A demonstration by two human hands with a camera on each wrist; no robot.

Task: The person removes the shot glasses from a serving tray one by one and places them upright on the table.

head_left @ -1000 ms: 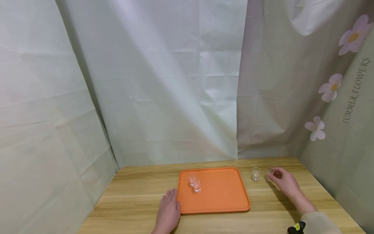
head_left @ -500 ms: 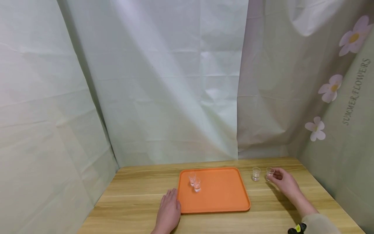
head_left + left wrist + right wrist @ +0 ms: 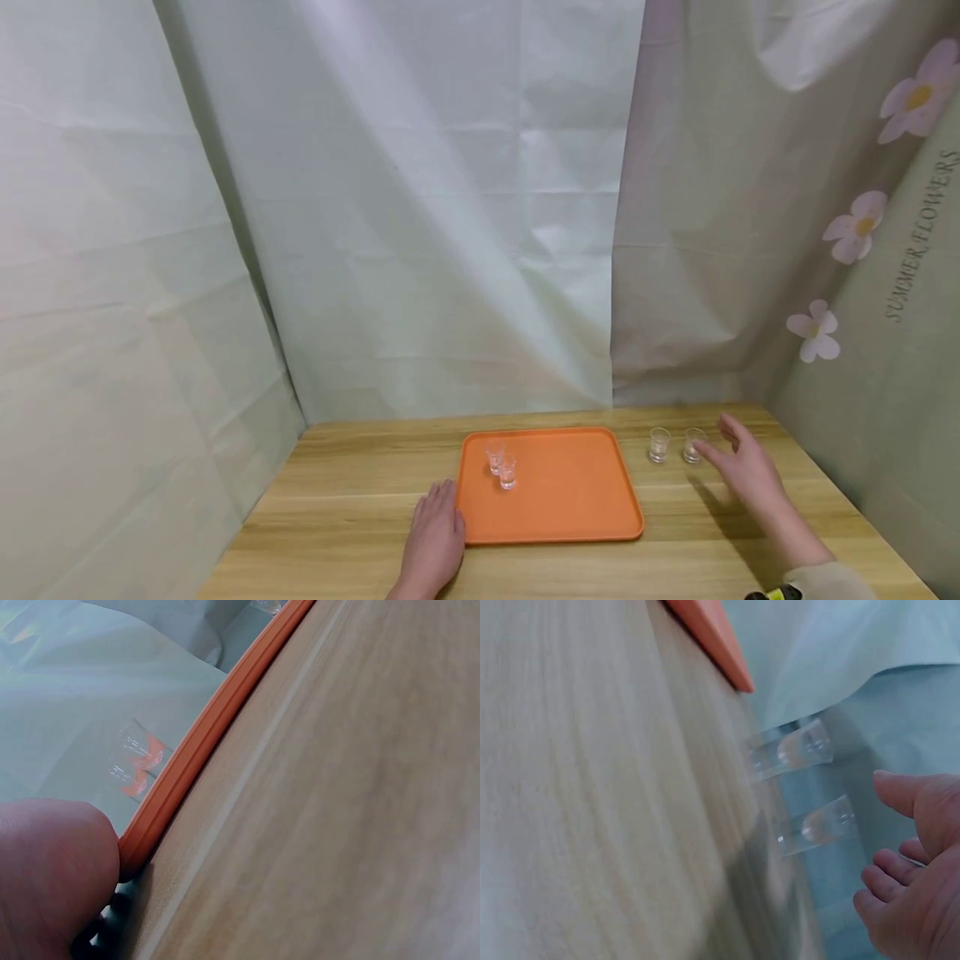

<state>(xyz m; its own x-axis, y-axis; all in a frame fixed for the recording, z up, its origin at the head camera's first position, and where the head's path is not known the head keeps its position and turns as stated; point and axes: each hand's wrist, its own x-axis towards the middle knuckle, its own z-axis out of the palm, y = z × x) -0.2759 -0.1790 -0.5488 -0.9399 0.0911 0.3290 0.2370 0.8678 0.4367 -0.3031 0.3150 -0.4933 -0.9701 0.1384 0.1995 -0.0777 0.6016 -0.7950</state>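
Observation:
Two clear shot glasses stand upright on the wooden table, right of the orange tray (image 3: 570, 500): a nearer-to-tray glass (image 3: 658, 446) and an outer glass (image 3: 693, 447). My right hand (image 3: 750, 471) is beside the outer glass with thumb and fingers spread apart; the right wrist view shows a gap between the hand (image 3: 922, 862) and that glass (image 3: 819, 826). On the tray's left part, two more shot glasses (image 3: 507, 473) stand close together. My left hand (image 3: 435, 537) lies on the table against the tray's left edge, its thumb (image 3: 60, 862) touching the rim (image 3: 202, 739).
The wooden table (image 3: 337, 517) reaches back to a pale fabric curtain (image 3: 450, 250). A curtain with printed flowers (image 3: 813, 331) hangs along the right side. Bare wood lies left of the tray and in front of it.
My right hand has let go of the outer shot glass and drawn back to the right, its fingers spreading. The glass stays on the table. My left hand has not moved.

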